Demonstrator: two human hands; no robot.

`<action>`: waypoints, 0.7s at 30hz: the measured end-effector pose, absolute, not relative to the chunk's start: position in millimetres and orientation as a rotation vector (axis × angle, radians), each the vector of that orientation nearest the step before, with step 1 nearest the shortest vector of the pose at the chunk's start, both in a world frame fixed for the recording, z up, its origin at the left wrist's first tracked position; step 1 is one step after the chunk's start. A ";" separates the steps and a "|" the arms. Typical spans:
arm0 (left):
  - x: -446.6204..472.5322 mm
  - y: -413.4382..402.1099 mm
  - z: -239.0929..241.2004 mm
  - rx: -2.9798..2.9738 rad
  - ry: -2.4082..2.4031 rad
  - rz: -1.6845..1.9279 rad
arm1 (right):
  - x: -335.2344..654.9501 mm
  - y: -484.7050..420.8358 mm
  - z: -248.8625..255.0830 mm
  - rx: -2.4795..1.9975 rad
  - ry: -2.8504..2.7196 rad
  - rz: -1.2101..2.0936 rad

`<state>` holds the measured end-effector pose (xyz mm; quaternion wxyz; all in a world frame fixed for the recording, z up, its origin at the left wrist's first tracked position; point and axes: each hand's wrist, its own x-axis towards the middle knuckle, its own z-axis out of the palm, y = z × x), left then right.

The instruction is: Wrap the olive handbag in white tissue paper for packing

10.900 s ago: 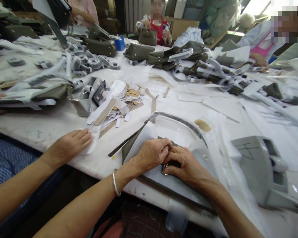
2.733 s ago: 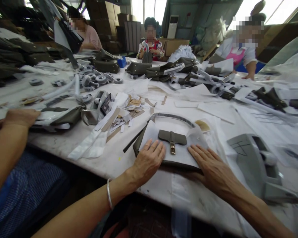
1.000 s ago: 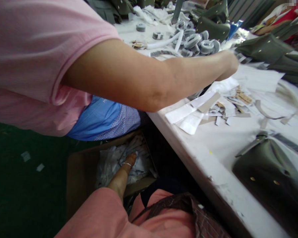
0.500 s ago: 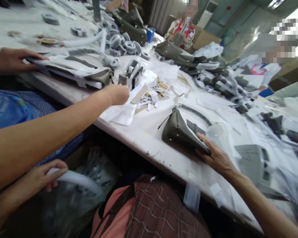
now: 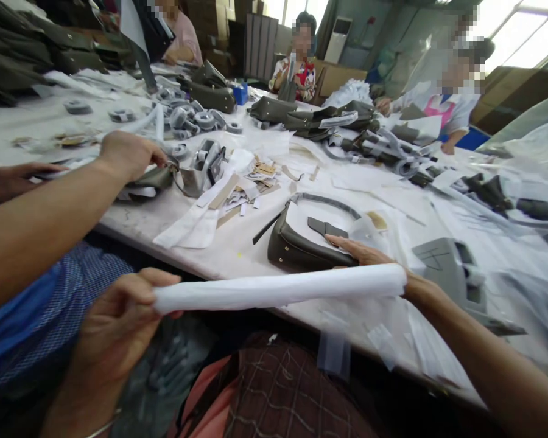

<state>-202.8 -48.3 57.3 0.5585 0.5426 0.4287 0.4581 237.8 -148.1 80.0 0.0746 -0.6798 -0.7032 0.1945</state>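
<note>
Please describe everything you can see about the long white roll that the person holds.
The white roll is a long, slim tube that looks like rolled soft paper or foam sheet, matte and slightly creased. It lies almost level in the air before the table edge, its right end a little higher. The left hand pinches its left end between thumb and fingers. Its right end crosses in front of the right hand, which rests on the olive handbag.

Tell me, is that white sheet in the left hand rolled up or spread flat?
Rolled up: the white sheet forms a long narrow tube, gripped at one end by the left hand.
</note>
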 end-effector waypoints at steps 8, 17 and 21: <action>-64.5 -25.7 25.8 1.528 0.638 0.759 | 260.8 -144.0 107.1 -1.961 -1.947 0.958; -52.4 0.9 11.3 1.569 0.743 0.763 | 276.7 -146.0 107.8 -1.927 -1.847 1.169; -19.8 -25.5 0.2 1.488 0.823 0.869 | 280.0 -153.3 103.8 -1.959 -1.851 1.126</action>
